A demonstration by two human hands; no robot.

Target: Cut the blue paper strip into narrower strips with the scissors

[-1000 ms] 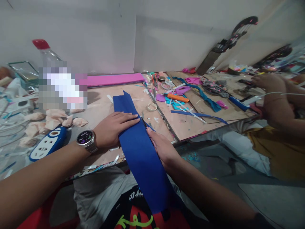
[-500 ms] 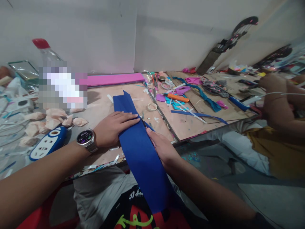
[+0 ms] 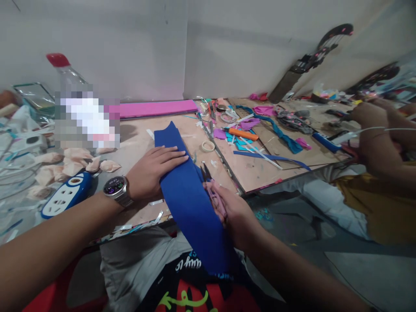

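A long blue sheet [image 3: 191, 212], paper or fabric, runs from the tabletop over the near edge towards my lap. Fingers outstretched, my left hand [image 3: 156, 169] lies flat across its upper part. My right hand [image 3: 238, 212] is closed round the pink handles of a pair of scissors [image 3: 216, 199]. Their dark blades are parted and point away from me, just beside the sheet's right edge. A narrow blue strip [image 3: 269, 155] lies on the table to the right.
A roll of tape [image 3: 208, 146] sits beyond the scissors, near an orange-handled tool [image 3: 242, 133]. At left are a blue-and-white power strip [image 3: 66, 195], crumpled peach pieces [image 3: 73, 164] and a red-capped bottle [image 3: 58, 60]. Another person's arm [image 3: 373, 134] reaches in at right.
The scissors have come back from the sheet's edge, and their blades now show apart. My left hand has shifted slightly up and left along the sheet.
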